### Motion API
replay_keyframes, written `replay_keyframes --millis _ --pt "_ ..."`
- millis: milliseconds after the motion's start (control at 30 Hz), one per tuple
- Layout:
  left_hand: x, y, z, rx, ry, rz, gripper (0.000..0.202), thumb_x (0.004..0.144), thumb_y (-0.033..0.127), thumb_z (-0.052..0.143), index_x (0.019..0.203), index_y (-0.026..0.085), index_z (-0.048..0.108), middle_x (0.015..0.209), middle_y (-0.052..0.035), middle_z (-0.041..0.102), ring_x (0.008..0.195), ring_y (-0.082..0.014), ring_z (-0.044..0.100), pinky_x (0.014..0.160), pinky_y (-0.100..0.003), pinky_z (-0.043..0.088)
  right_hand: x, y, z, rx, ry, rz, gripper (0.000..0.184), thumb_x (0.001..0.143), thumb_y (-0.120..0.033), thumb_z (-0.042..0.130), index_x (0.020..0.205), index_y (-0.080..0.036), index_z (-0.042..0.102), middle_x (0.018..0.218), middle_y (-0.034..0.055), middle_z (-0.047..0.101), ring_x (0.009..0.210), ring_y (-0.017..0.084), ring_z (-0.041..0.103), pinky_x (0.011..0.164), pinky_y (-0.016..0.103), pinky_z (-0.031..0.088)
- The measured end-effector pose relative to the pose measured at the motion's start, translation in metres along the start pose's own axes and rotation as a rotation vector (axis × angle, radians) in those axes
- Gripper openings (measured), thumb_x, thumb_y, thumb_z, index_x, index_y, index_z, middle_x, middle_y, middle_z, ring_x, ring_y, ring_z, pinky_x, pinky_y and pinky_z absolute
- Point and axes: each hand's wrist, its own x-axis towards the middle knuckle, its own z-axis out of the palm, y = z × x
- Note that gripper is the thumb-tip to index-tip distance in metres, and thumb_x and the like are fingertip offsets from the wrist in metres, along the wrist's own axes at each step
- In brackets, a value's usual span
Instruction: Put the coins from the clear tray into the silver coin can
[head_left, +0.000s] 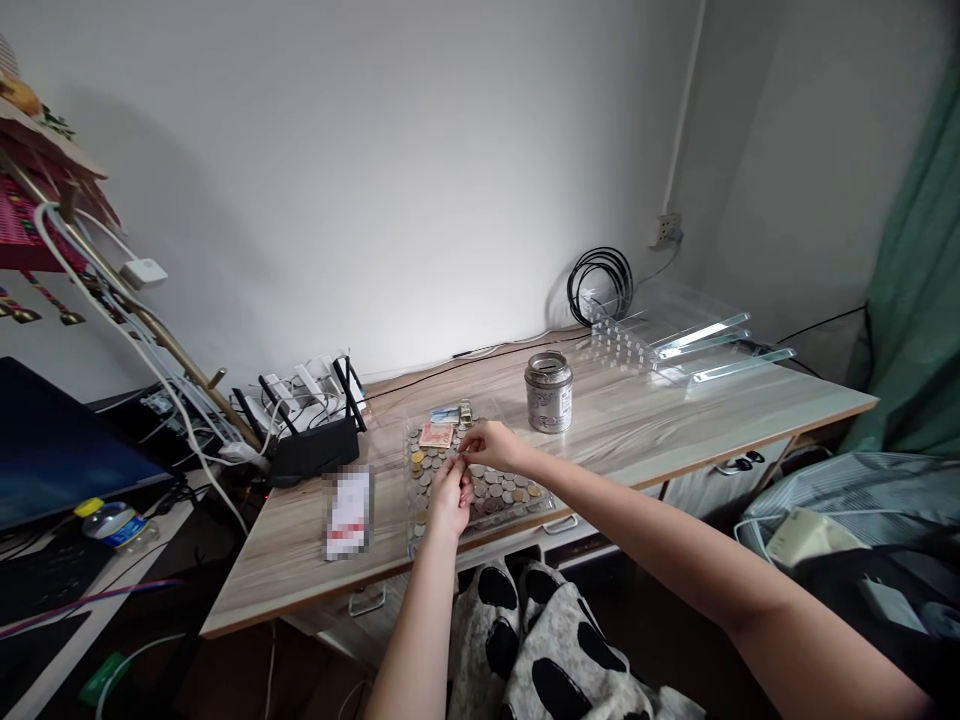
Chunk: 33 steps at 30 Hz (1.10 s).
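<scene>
My left hand (pixel 451 492) is closed with its fingers curled, over a clear shallow tray (pixel 407 480) of coins. The fingertips of my right hand (pixel 491 445) are pinched together and meet the left fingers. Whatever is between them is too small to make out. Many loose silver and some gold-coloured coins (pixel 506 492) lie spread in the tray beneath both hands. Toward its back are a folded pink banknote (pixel 436 435) and a bluish note (pixel 445 415). Behind and right of the tray stands a round metal tin (pixel 549 398), upright, with a slot in its top.
A black router (pixel 315 450) and a tangle of cables sit at the table's left end. A blurred white-and-red packet (pixel 348 515) lies left of the tray. Clear acrylic panels (pixel 675 340) and a coiled black cable (pixel 600 285) occupy the back right.
</scene>
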Motion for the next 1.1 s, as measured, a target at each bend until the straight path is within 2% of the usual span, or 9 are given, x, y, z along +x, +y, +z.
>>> replay_keyframes --millis 133,233,300,400,500,733,833,933,1100 --pt "0.0 0.0 0.0 0.019 -0.02 -0.035 0.017 0.063 0.019 0.059 0.075 0.015 0.047 0.049 0.0075 0.041 0.032 0.0002 0.029 0.032 -0.012 0.014 0.003 0.013 -0.024 -0.053 0.159 -0.036 0.019 0.071 -0.024 0.053 0.084 -0.025 0.066 0.076 0.001 0.066 0.069 0.015 0.058 0.06 0.021 0.044" --pt "0.0 0.001 0.001 0.004 0.039 -0.076 0.016 0.062 0.012 0.053 0.077 0.015 0.047 0.05 0.0068 0.04 0.034 -0.0008 0.031 0.033 -0.013 0.016 0.006 0.035 -0.072 -0.169 0.418 0.052 0.026 0.078 -0.025 0.043 0.093 -0.023 0.063 0.089 0.0028 0.065 0.077 0.015 0.057 0.062 0.022 0.042" --pt "0.001 0.001 0.001 -0.004 0.084 -0.086 0.016 0.061 0.009 0.05 0.076 0.015 0.046 0.05 0.0069 0.039 0.033 -0.001 0.029 0.032 -0.013 0.013 0.009 0.054 -0.108 -0.339 0.558 0.213 0.029 0.079 -0.026 0.04 0.099 -0.021 0.061 0.095 0.0058 0.063 0.083 0.018 0.055 0.065 0.025 0.041" --pt "0.002 0.001 -0.001 -0.001 0.092 -0.094 0.018 0.06 0.009 0.048 0.076 0.016 0.044 0.051 0.0065 0.041 0.034 -0.0008 0.028 0.032 -0.013 0.012 0.015 0.079 -0.149 -0.594 0.402 0.357 0.025 0.073 -0.021 0.047 0.09 -0.022 0.064 0.092 0.0053 0.063 0.083 0.018 0.055 0.065 0.024 0.04" --pt "0.002 0.001 -0.001 0.01 0.073 -0.085 0.017 0.062 0.011 0.049 0.077 0.016 0.045 0.053 0.0054 0.044 0.035 -0.0007 0.029 0.032 -0.012 0.013 0.019 0.09 -0.164 -0.645 0.267 0.343 0.021 0.065 -0.016 0.053 0.079 -0.022 0.067 0.085 0.0035 0.064 0.08 0.017 0.056 0.064 0.023 0.04" --pt "-0.001 0.002 0.001 0.012 0.076 -0.06 0.018 0.065 0.009 0.05 0.082 0.016 0.047 0.053 0.0034 0.049 0.035 -0.001 0.033 0.033 -0.011 0.016 0.02 0.086 -0.156 -0.669 0.217 0.341 0.023 0.066 -0.015 0.051 0.08 -0.022 0.067 0.088 0.006 0.063 0.082 0.019 0.057 0.067 0.026 0.041" --pt "-0.001 0.002 0.002 -0.01 0.099 -0.06 0.021 0.067 0.006 0.047 0.086 0.015 0.049 0.056 0.0009 0.053 0.037 -0.0028 0.04 0.033 -0.011 0.022 0.019 0.074 -0.147 -0.676 0.29 0.358 0.025 0.072 -0.019 0.046 0.086 -0.02 0.066 0.092 0.009 0.063 0.085 0.022 0.056 0.069 0.03 0.042" --pt "0.0 0.003 0.002 -0.078 0.14 -0.085 0.019 0.07 0.004 0.043 0.084 0.012 0.052 0.062 -0.004 0.059 0.044 -0.0059 0.05 0.04 -0.014 0.037 0.015 0.046 -0.114 -0.58 0.369 0.226 0.033 0.08 -0.024 0.035 0.097 -0.018 0.063 0.095 0.011 0.062 0.085 0.023 0.056 0.07 0.033 0.042" --pt "0.004 0.005 0.003 -0.234 0.203 -0.134 0.013 0.075 0.009 0.042 0.072 0.01 0.055 0.065 -0.008 0.061 0.057 -0.0126 0.06 0.058 -0.024 0.05 0.009 0.004 -0.03 -0.404 0.009 -0.044 0.029 0.079 -0.037 0.041 0.072 -0.024 0.066 0.071 0.0034 0.065 0.061 0.013 0.056 0.055 0.024 0.043"
